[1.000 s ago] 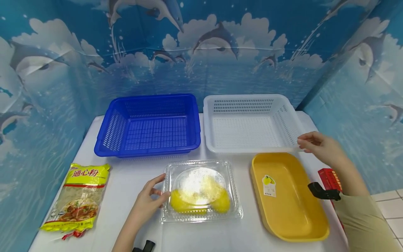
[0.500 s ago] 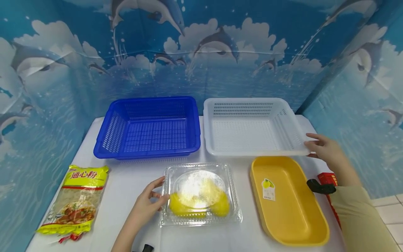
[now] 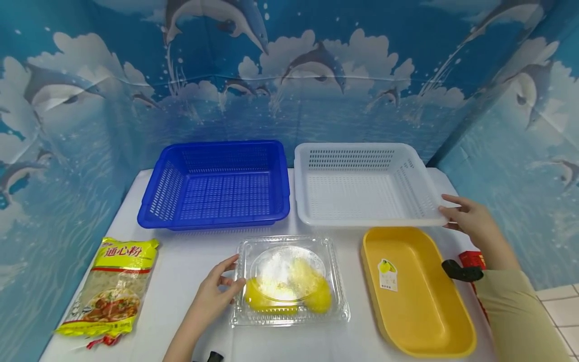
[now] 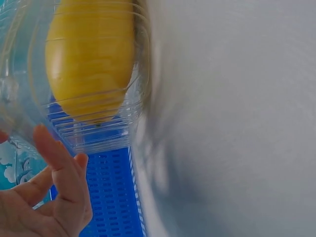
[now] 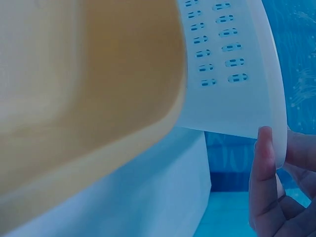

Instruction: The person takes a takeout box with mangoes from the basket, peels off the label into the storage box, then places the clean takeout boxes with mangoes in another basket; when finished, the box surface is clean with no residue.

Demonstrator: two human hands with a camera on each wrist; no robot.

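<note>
Along the left side of a clear lidded plastic box (image 3: 336, 286), my left hand (image 3: 210, 296) touches the edge with thumb and fingers spread apart. Yellow fruit lies inside; one smooth, oval yellow fruit (image 4: 91, 59) fills much of the box in the left wrist view, where the fingertips (image 4: 45, 140) are right at the box's end. At the front right corner of a white slotted basket (image 3: 362, 221), my right hand (image 3: 470, 221) pinches the rim. The right wrist view has that rim between a fingertip (image 5: 265, 140) and the other fingers.
A blue slotted basket (image 3: 212, 221) stands left of the white one. In front of the white basket is a yellow tray (image 3: 420, 301) with a lemon sticker. A pasta bag (image 3: 117, 276) lies at left. A red box (image 3: 472, 259) is partly hidden by the right arm.
My right hand has moved a little right and closed its fingertips on the white basket's rim. My left hand has stayed at the plastic box. The head view has shifted slightly.
</note>
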